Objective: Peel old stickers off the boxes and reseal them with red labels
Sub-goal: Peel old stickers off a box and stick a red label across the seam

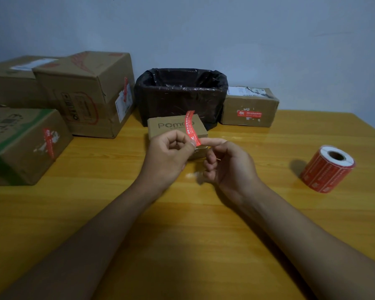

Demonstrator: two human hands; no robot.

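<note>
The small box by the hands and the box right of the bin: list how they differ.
The small box lies near the table's middle, partly behind both hands; the box right of the bin stands back by the wall, untouched. The small box bears printed lettering on top; the other carries a white shipping label there. A red label curls loose above the small box, pinched by the left hand; the other's red label is stuck flat on its front. Both are brown cardboard.
</note>
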